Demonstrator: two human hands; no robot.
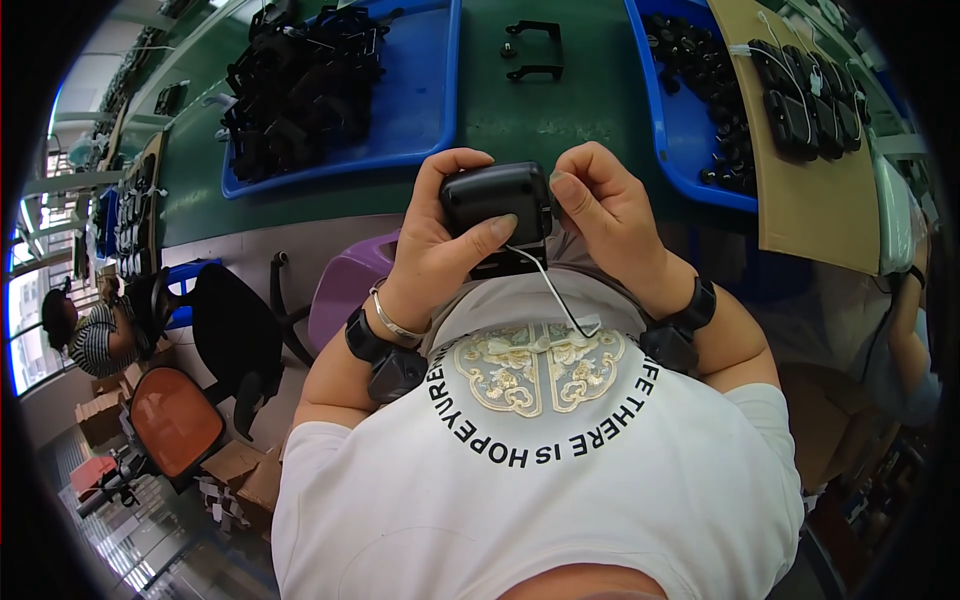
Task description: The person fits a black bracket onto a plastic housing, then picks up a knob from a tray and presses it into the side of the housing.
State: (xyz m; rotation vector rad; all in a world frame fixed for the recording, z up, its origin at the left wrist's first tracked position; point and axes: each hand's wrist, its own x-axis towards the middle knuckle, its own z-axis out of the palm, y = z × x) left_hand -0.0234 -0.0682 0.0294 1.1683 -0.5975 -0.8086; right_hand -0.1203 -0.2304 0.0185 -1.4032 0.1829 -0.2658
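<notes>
My left hand (432, 235) is closed around a black box-shaped device (492, 190), its thumb lying across the lower part of the casing. A dark slotted bracket piece (508, 262) shows under the device's near edge. From there a thin white cable (550, 285) with a white connector at its end hangs down over my shirt. My right hand (615, 215) is at the device's right side, fingers curled and thumb against the forefinger in a pinch. Whatever sits between those fingertips is hidden.
On the green table (490, 115), a blue tray (420, 110) holds a heap of black brackets. A U-shaped bracket (558, 45) lies beyond the device with a small black knob (508, 50). Another blue tray (672, 150) holds black knobs; cabled black devices (790, 122) rest on cardboard (800, 215).
</notes>
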